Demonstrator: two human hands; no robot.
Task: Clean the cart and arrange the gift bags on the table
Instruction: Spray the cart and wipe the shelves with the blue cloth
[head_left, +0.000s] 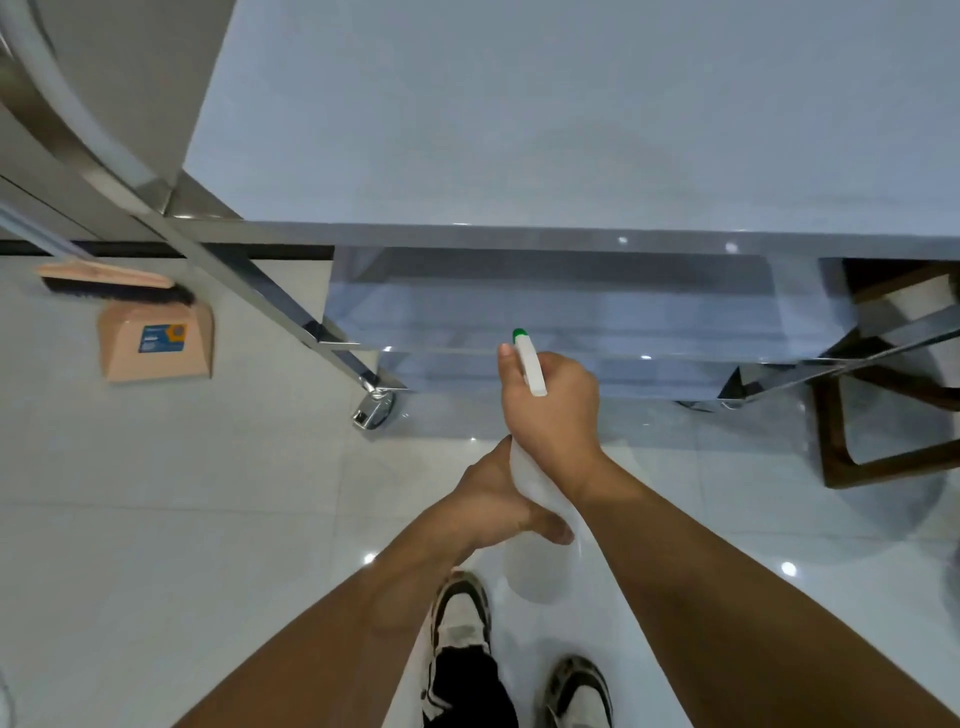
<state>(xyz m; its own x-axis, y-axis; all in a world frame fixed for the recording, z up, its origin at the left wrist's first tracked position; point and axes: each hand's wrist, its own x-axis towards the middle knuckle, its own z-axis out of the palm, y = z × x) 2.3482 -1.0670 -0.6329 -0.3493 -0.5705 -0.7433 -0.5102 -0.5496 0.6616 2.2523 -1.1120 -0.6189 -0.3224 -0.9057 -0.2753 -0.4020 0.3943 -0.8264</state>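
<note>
Hands (553, 410) around spray bottle (540, 525)

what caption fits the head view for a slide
Both hands hold a spray bottle aimed at the glass cart.

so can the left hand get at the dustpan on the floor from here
Probably not as things stand: the left hand holds the spray bottle, and the dustpan lies well off to the left, past the cart's leg. It would need freeing first.
</note>
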